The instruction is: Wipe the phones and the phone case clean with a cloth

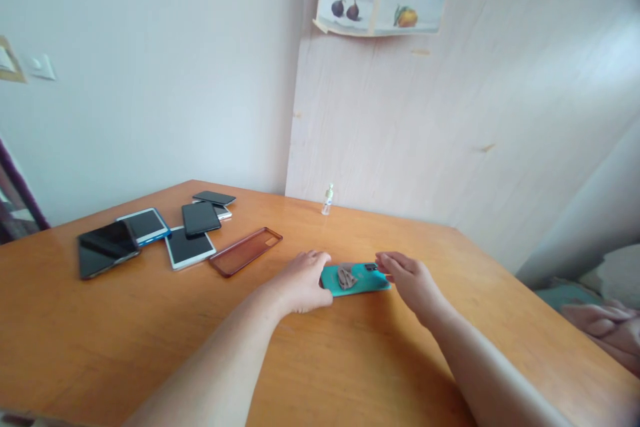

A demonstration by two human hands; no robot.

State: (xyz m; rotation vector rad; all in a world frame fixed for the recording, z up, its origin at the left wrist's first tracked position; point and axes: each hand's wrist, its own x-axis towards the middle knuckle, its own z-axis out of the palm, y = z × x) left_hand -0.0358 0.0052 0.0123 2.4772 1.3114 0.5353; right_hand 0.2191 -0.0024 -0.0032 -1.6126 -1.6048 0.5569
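A turquoise phone [360, 287] lies back up on the wooden table, its dark camera block at the right end. On its back rests a small crumpled grey cloth [346, 276]. My left hand [303, 282] grips the phone's left end, thumb on the near edge and fingers at the far edge. At the camera end, my right hand [410, 280] has its fingers bent together around the corner; its contact there is partly hidden. To the left of my left hand lies a clear reddish phone case [245, 252].
Farther left are a black tablet [107, 249], a blue-edged tablet [145, 225], a white tablet [189, 250] and several phones, one a black phone [201, 218] on the white tablet. A small pump bottle [327, 200] stands near the wall at the table's back edge.
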